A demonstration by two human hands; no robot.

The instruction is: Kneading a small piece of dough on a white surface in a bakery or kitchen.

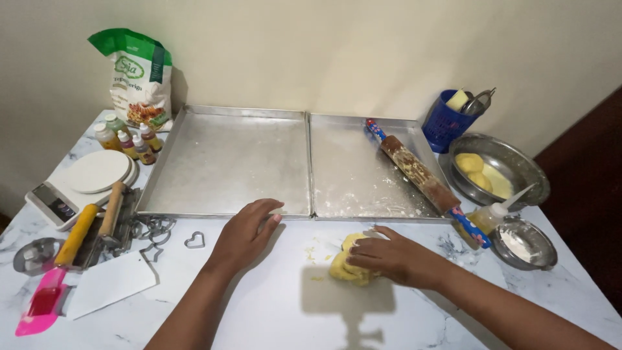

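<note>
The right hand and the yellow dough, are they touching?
Touching. The head view shows the right hand pressed flat on the yellow dough, fingers covering its top.

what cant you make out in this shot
Head view only:
- Most of the yellow dough: covered by the right hand, so its shape is unclear.
- Left hand palm: faces down, whether it presses the table is unclear.
- Tools inside the blue cup: hidden by its wall.
- Small cutters beside the heart cutter: overlapping, too small to tell shapes.
- Both forearms: cut off by the bottom edge.
</note>
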